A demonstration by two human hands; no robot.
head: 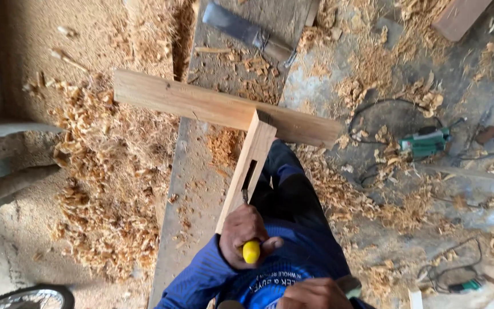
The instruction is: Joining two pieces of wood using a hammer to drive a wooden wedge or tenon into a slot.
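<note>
Gripping a yellow-handled chisel (249, 243), the left hand (246, 236) is clenched tight on the handle, blade tip set into the slot (249, 174) cut in the narrow rail (249, 169). Right hand (314, 294) sits low at the frame edge near the rail's end, closed around a hammer handle; its head (350, 284) shows just beside the hand.

Rail lies along the bench plank (201, 171), its far end butted up against the crosspiece (218, 107), which lies across the plank. Joint end looks already shaped and seated. Slot is open and dark, so part of the chopping looks done; depth and clean-up cannot be judged, and the chisel in it suggests more waste to clear.

Beyond the crosspiece, a big dark blade tool (247, 31) rests on the plank. Shavings (110, 189) heaped on the ground left of the rail, more scattered right. Green power tool (427, 142) with cord lies well right of the rail; another small green tool (467, 284) near the lower right. Bicycle wheel (30, 297) at lower left.
</note>
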